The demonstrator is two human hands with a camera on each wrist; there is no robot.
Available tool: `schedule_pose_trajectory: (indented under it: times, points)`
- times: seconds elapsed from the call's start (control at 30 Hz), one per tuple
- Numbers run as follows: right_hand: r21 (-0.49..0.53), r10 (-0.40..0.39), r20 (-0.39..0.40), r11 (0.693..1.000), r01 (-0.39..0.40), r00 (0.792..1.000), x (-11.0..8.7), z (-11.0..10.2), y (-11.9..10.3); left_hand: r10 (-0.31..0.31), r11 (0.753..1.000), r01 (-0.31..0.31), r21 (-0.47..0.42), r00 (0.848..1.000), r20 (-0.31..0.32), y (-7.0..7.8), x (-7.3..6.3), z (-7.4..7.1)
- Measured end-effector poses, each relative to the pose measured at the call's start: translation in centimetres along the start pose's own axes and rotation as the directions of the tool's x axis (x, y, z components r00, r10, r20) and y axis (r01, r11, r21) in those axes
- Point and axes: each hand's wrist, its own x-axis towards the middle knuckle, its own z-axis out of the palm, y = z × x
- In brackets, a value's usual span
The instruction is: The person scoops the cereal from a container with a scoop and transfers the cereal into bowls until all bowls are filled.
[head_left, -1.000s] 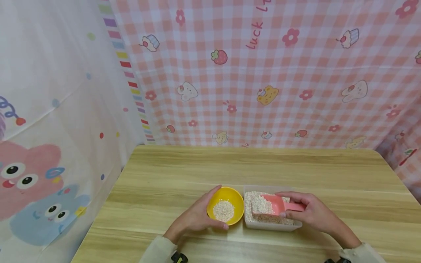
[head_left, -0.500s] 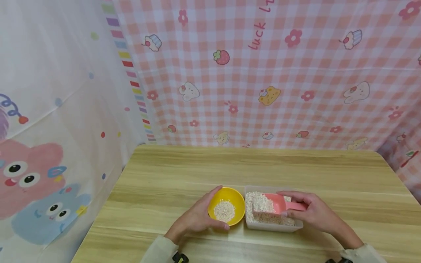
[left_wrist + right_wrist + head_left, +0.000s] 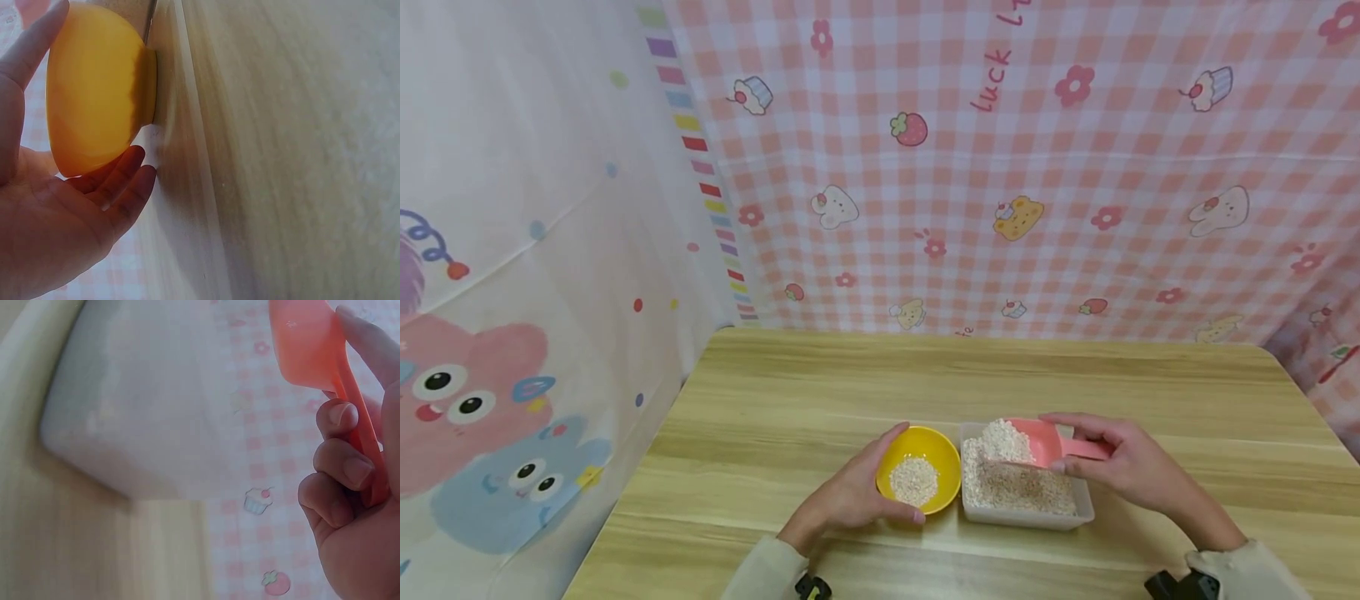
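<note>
With thumb and fingers round its left side, my left hand (image 3: pixel 852 490) holds a yellow bowl (image 3: pixel 950 467) standing on the table. A small heap of pale oat flakes (image 3: pixel 914 481) lies in the bowl. In the left wrist view, the bowl (image 3: pixel 97 87) shows its outer wall and foot between thumb and fingers. My right hand (image 3: pixel 1123 461) grips the handle of a pink scoop (image 3: pixel 1043 442) heaped with flakes. The scoop is above a translucent plastic box (image 3: pixel 1033 518) of flakes. Fingers wrap the scoop's handle (image 3: pixel 369 450) in the right wrist view.
The box stands close to the bowl's right side on a wood-grain table (image 3: pixel 820 375). A pink checked cloth (image 3: pixel 962 167) hangs behind the table, and a white printed cloth (image 3: pixel 572 275) hangs at the left.
My right hand has raised the loaded scoop from the flakes and shifted it slightly away from me. The left hand stays at the bowl. The head view has shifted slightly.
</note>
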Motion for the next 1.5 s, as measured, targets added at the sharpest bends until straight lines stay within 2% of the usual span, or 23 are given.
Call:
schedule_pose_trajectory:
  times: [0.27,0.5,0.7,1.03,1.23,1.5]
  points:
    - [-0.063,0.038,0.014,0.997,-0.037,0.999,1.6,0.4,-1.8,0.007,1.000,-0.007,-0.001,1.000,0.000,0.2,0.0,-0.1]
    - [-0.021,0.002,0.076,1.000,-0.001,0.997,3.3,1.6,-2.5,-0.022,1.000,0.022,-0.001,1.000,0.005,0.1,0.1,0.0]
    - [-0.012,-0.007,0.108,1.000,0.008,0.994,4.3,2.4,-2.5,-0.005,1.000,0.005,0.009,1.000,0.007,0.0,0.1,0.0]
    - [0.022,0.028,0.161,0.999,-0.032,0.986,4.9,3.1,-2.6,-0.007,1.000,0.007,0.016,1.000,0.007,-0.1,0.1,-0.1]
    - [-0.008,0.038,0.164,0.999,-0.037,0.986,5.0,3.3,-2.8,0.001,1.000,-0.001,0.018,1.000,0.008,-0.1,0.1,-0.1]
    - [-0.092,0.007,0.173,0.996,0.009,0.985,5.1,3.3,-2.6,0.010,1.000,-0.010,0.019,1.000,0.001,0.0,0.1,-0.1]
